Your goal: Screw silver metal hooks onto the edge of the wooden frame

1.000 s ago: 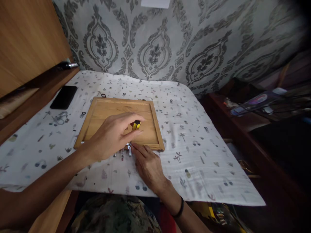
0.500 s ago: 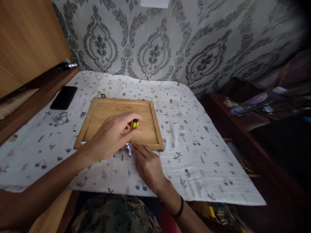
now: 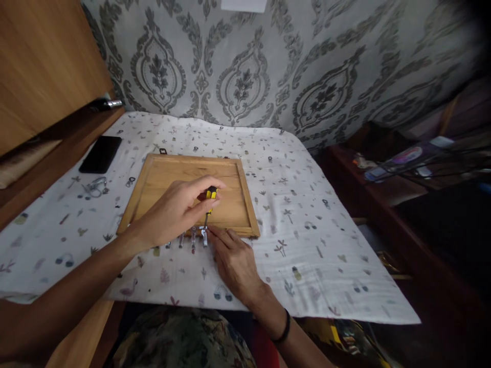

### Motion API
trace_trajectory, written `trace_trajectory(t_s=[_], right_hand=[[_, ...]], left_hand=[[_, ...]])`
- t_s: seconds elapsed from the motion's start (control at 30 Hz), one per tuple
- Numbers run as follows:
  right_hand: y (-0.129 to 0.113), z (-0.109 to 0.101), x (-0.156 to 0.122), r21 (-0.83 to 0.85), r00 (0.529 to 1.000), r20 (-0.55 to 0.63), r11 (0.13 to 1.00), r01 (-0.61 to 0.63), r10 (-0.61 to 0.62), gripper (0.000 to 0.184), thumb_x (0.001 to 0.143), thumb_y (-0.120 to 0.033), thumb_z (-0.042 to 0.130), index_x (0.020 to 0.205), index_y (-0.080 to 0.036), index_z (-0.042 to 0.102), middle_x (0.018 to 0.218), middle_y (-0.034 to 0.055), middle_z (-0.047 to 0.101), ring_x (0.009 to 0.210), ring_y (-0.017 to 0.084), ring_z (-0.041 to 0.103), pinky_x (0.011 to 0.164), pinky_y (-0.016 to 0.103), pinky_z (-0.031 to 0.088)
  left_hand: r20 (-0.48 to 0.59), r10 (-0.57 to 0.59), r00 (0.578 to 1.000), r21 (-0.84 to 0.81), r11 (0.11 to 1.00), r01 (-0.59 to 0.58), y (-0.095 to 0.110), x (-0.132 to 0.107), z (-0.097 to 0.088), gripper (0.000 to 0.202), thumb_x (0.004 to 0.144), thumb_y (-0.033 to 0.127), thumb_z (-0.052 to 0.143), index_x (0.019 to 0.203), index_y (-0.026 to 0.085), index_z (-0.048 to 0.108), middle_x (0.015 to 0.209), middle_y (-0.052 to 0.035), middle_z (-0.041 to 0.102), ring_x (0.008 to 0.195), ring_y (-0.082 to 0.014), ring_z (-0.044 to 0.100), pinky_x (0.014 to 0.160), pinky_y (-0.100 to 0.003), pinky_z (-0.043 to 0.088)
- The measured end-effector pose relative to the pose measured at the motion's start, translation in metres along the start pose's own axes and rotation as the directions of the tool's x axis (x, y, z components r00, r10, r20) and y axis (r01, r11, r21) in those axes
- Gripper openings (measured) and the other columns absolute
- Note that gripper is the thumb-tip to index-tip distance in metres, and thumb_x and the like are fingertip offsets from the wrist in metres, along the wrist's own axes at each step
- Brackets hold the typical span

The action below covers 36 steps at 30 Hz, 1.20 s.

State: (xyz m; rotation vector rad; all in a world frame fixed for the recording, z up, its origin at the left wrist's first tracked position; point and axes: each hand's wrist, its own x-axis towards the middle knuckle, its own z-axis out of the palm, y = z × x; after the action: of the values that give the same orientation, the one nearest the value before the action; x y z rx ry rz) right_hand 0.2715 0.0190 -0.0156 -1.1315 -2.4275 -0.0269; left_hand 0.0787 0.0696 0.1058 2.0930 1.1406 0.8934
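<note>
My left hand (image 3: 174, 207) is closed around the yellow and black handle of a screwdriver (image 3: 211, 194). The screwdriver stands nearly upright, its shaft running down to a small metal hook (image 3: 204, 236) at the near edge of a framed wooden board (image 3: 245, 197). Fingers together, my right hand (image 3: 236, 260) pinches or steadies that hook from its right side; the exact contact is hidden. Several more metal hooks (image 3: 194, 237) hang along the same edge to the left, partly behind my left wrist.
A patterned white cloth (image 3: 307, 255) covers the table. At the left lie a black phone (image 3: 101, 154) and a small clear and metal item (image 3: 95, 187). A wooden cabinet (image 3: 46, 66) stands far left. A bottle (image 3: 406, 156) lies on the right-hand shelf.
My left hand has shifted and turned slightly around the handle, so more of the screwdriver's handle and shaft shows. My right hand and the board have stayed in place.
</note>
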Motion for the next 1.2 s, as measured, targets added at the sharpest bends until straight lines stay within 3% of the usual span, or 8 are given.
trace_trajectory(t_s=[0.13,0.43,0.53,0.63,0.8,1.03,1.13,1.2], right_hand=[[0.001,0.001,-0.001,-0.001,1.000,-0.004,1.000,0.006,-0.006,0.047,0.088,0.001,0.047,0.127,-0.013,0.068,0.128,0.0097,0.072,0.103,0.025,0.063,0.085,0.036,0.060],[0.001,0.000,-0.001,0.009,1.000,0.010,1.000,-0.009,0.009,0.047,0.087,0.000,0.049,0.128,-0.014,0.068,0.129,0.0103,0.071,0.105,0.025,0.064,0.088,0.037,0.061],[0.002,0.001,-0.001,0.001,1.000,0.010,1.000,0.001,-0.001,0.052,0.085,0.002,0.048,0.130,-0.015,0.067,0.131,0.0099,0.071,0.106,0.025,0.065,0.087,0.038,0.062],[0.004,0.003,-0.002,-0.024,0.999,-0.039,0.999,0.023,-0.024,0.050,0.084,0.004,0.047,0.125,-0.013,0.069,0.128,0.0095,0.072,0.104,0.025,0.066,0.085,0.038,0.063],[0.011,0.007,-0.003,-0.075,0.991,-0.099,0.994,0.080,-0.087,0.049,0.086,0.002,0.043,0.124,-0.014,0.070,0.126,0.0083,0.074,0.103,0.024,0.070,0.087,0.036,0.063],[0.023,0.016,-0.005,-0.131,0.974,-0.167,0.983,0.132,-0.154,0.048,0.088,-0.003,0.043,0.124,-0.019,0.071,0.124,0.0063,0.075,0.101,0.021,0.073,0.081,0.031,0.064],[0.028,0.020,-0.007,-0.178,0.969,-0.176,0.973,0.144,-0.175,0.047,0.089,-0.005,0.043,0.124,-0.020,0.072,0.123,0.0059,0.076,0.099,0.021,0.074,0.077,0.030,0.064],[0.029,0.021,-0.007,-0.207,0.967,-0.159,0.964,0.166,-0.201,0.047,0.089,-0.005,0.044,0.126,-0.019,0.071,0.125,0.0061,0.075,0.101,0.021,0.074,0.078,0.029,0.064]], left_hand=[[0.000,-0.012,1.000,-0.018,1.000,0.012,0.000,0.002,0.001,0.026,0.097,0.029,0.053,0.117,0.019,0.067,0.092,-0.0048,0.075,0.087,-0.0182,0.071,0.062,-0.023,0.052],[-0.279,-0.041,0.959,-0.138,0.990,0.002,0.004,0.002,-0.007,0.018,0.089,0.034,0.069,0.098,0.019,0.068,0.088,-0.0013,0.074,0.079,-0.0153,0.070,0.068,-0.023,0.055],[-0.360,-0.109,0.926,-0.217,0.976,0.031,-0.014,-0.001,-0.015,0.023,0.085,0.038,0.073,0.092,0.018,0.064,0.083,-0.0017,0.072,0.076,-0.0160,0.070,0.071,-0.027,0.058],[-0.361,-0.241,0.901,-0.260,0.954,0.151,-0.048,-0.006,-0.022,0.029,0.080,0.042,0.074,0.088,0.018,0.059,0.077,-0.0006,0.068,0.067,-0.0157,0.068,0.065,-0.027,0.058],[-0.407,-0.266,0.874,-0.077,0.963,0.257,-0.097,-0.023,-0.028,0.019,0.079,0.035,0.066,0.076,0.018,0.058,0.069,0.0010,0.063,0.064,-0.0148,0.064,0.060,-0.025,0.054],[-0.338,-0.197,0.920,0.147,0.955,0.258,-0.103,-0.044,-0.030,0.015,0.089,0.023,0.055,0.078,0.023,0.065,0.077,0.0024,0.071,0.075,-0.0147,0.068,0.071,-0.024,0.055],[-0.376,-0.179,0.909,0.212,0.939,0.272,-0.108,-0.047,-0.050,0.019,0.092,0.025,0.050,0.084,0.023,0.067,0.081,0.0021,0.073,0.079,-0.0148,0.070,0.076,-0.024,0.055],[-0.458,-0.178,0.871,0.248,0.915,0.318,-0.116,-0.050,-0.073,0.019,0.092,0.028,0.051,0.083,0.020,0.066,0.082,-0.0013,0.074,0.081,-0.0175,0.070,0.076,-0.026,0.055]])
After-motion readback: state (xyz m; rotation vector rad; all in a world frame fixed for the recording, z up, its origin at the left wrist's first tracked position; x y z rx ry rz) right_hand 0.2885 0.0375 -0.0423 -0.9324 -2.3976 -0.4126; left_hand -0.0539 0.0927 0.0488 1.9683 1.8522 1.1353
